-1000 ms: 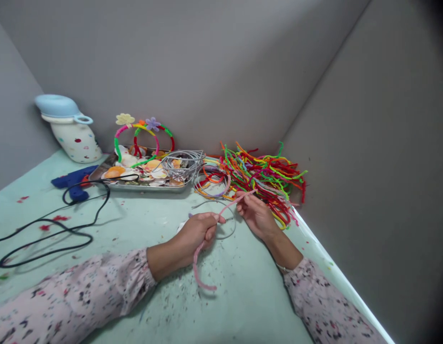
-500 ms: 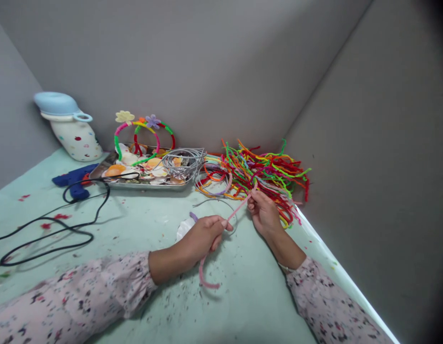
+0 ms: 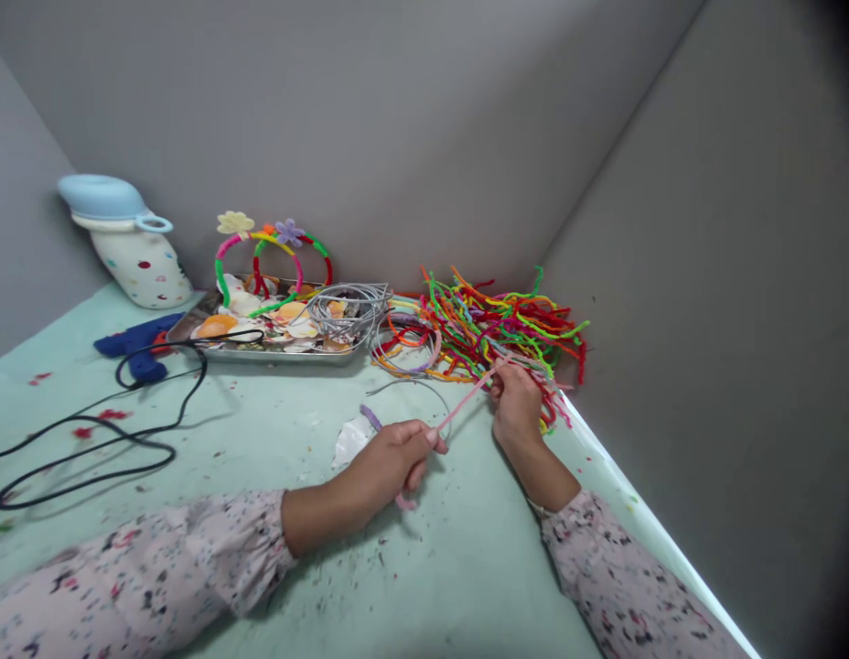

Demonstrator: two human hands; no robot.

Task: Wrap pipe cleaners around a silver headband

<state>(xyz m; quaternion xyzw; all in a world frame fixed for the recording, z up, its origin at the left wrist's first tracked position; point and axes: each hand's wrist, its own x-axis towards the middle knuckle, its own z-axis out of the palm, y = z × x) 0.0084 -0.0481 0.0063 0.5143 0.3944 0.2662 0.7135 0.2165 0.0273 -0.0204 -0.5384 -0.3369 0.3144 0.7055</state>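
Observation:
A pink pipe cleaner (image 3: 471, 395) stretches straight between my two hands above the table. My left hand (image 3: 403, 456) pinches it between thumb and fingers, and its short curled tail hangs below the palm. My right hand (image 3: 517, 403) is closed on the strip near its far end, in front of a heap of colourful pipe cleaners (image 3: 507, 316). Behind my left hand lie a white piece (image 3: 351, 441), a purple pipe cleaner bit (image 3: 370, 417) and a thin grey wire loop (image 3: 424, 383).
A metal tray (image 3: 287, 358) holds shells, coiled wire (image 3: 349, 307) and flower-topped rings (image 3: 222, 275). To its left are a blue glue gun (image 3: 140, 343) with a black cord (image 3: 95, 416) and a white bottle (image 3: 140, 261). Grey walls stand behind and right.
My right hand has moved right, away from my left hand. More of the pink pipe cleaner spans the gap, and the tail below my left hand has become shorter.

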